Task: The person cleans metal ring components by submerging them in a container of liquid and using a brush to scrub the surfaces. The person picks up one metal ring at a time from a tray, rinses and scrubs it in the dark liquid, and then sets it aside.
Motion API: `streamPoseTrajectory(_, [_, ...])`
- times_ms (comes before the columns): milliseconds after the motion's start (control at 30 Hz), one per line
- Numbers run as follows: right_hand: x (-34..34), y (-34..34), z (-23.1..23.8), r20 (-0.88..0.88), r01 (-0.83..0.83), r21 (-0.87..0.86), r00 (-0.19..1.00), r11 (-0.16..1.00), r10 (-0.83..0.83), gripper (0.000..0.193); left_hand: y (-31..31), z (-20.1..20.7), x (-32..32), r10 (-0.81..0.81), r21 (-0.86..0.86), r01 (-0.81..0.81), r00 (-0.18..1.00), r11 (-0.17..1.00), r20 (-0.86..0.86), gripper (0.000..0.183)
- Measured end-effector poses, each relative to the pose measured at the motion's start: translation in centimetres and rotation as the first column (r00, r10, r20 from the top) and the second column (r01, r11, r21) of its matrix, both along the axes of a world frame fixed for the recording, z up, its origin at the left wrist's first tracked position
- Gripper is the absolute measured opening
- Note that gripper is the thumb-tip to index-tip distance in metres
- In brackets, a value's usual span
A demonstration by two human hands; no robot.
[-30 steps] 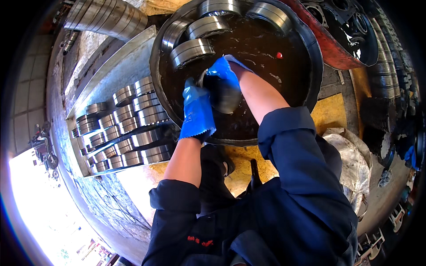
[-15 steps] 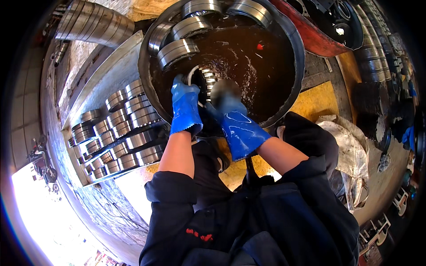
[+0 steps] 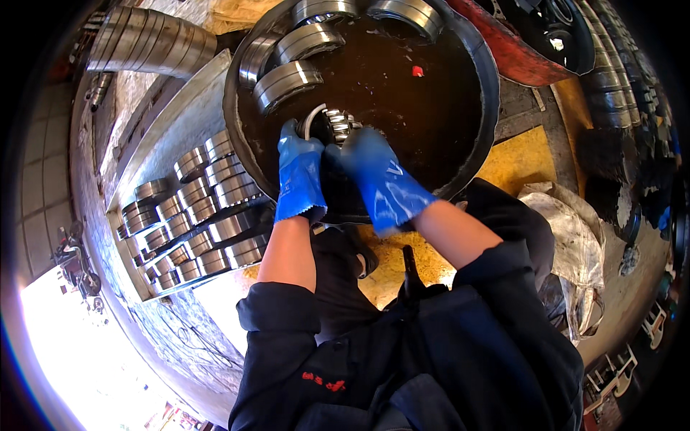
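1. A round steel roller bearing with shiny rollers point(image 3: 341, 123) sat tilted in the lower-left part of a wide, round, dark-rimmed basin point(image 3: 491, 82), at the brown, murky liquid point(image 3: 431, 122).
2. The left hand, in a blue rubber glove point(image 3: 300, 169), grasped the bearing at its left edge, thumb side up; the other fingers were mostly hidden.
3. The right hand, in a matching blue glove point(image 3: 377, 176), was at the bearing's lower-right side. Its fingers were blurred, so I could not tell whether they gripped anything.
4. Beyond the hands, 5 broad, polished steel rings point(image 3: 289, 84) lay in the basin: 4 grouped at the upper left and 1 near the top right.
5. A small red piece point(image 3: 417, 71) showed in the liquid, well apart from both hands.
6. Left of the basin, a grey metal tray point(image 3: 188, 104) held rows of shiny steel rings point(image 3: 194, 194).
7. Farther out, a row of larger steel rings point(image 3: 151, 42) lay at the upper left, a red-sided container point(image 3: 521, 54) stood at the upper right, and a crumpled off-white sack point(image 3: 571, 237) lay at the right.
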State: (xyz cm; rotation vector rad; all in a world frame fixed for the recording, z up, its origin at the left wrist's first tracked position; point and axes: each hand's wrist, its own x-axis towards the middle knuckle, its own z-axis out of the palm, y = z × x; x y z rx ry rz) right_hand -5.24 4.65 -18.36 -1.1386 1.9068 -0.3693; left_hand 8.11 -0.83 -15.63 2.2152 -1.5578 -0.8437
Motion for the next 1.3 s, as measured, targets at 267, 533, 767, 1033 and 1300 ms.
streamPoseTrajectory(267, [-6.7,-4.6,8.8,0.152,-0.16,-0.132,0.972,0.978,0.18,0.061,-0.8,-0.9,-0.1,-0.051,-0.066,0.049,0.998,0.997,-0.039,0.063])
streamPoseTrajectory(533, [-15.7,-5.9,10.4,-0.3,-0.377,0.266,0.842,0.887,0.448,0.068,-0.5,0.7,-1.0,0.114,0.016,-0.113,0.991,0.993,-0.064,0.063])
streamPoseTrajectory(767, [-20.6,-6.5,-4.1,-0.162,-0.198,-0.034,0.968,0.98,0.19,0.053,-0.7,-1.6,-0.5,0.081,-0.06,-0.083,0.996,0.995,-0.04,0.061])
streamPoseTrajectory(1033, [-17.8,-7.4,-3.0,-0.145,-0.113,0.094,0.981,0.989,0.126,0.049,-1.5,-2.9,0.9,0.11,-0.014,-0.113,0.986,0.993,-0.126,0.055])
streamPoseTrajectory(1300, [-14.3,-4.6,6.9,0.485,-0.158,-0.174,0.845,0.972,0.224,0.028,-2.0,-2.9,0.3,0.08,-0.107,-0.086,0.995,0.991,-0.067,0.048])
